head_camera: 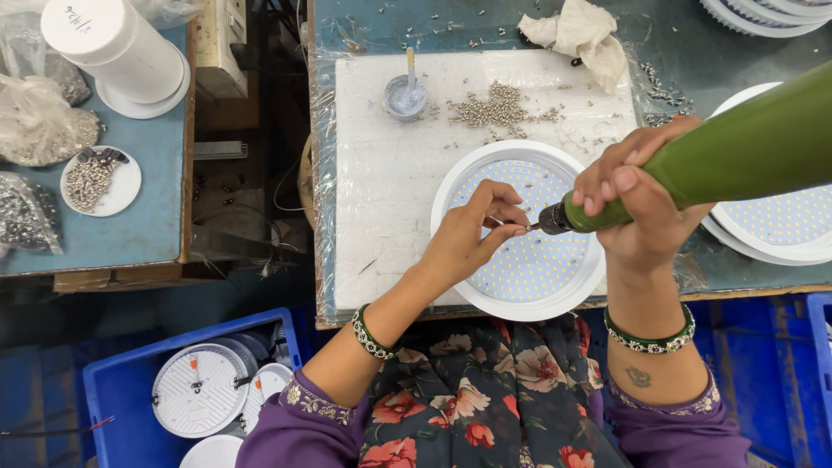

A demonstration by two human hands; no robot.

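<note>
1. The round white LED panel light (520, 247) is laid face-up on the white foam pad (390, 173) on the desk (693, 52).
2. A small screw, barely visible, is pinched over the panel's centre by the left hand (472, 234).
3. The green electric screwdriver (693, 160) is clamped in the right hand (637, 195); its long axis slopes down-left, with the bit tip touching the left fingertips (518, 227).
4. Loose screws (498, 108) are piled beyond the panel.

The round lamp housing (520, 230) looks glossy white plastic, the green screwdriver (711, 156) smooth matt plastic, the screws (496, 106) seemingly dull metal.

Two hands (468, 238), one green screwdriver (728, 156), one round LED panel (520, 260), one blue crate (121, 390).
</note>
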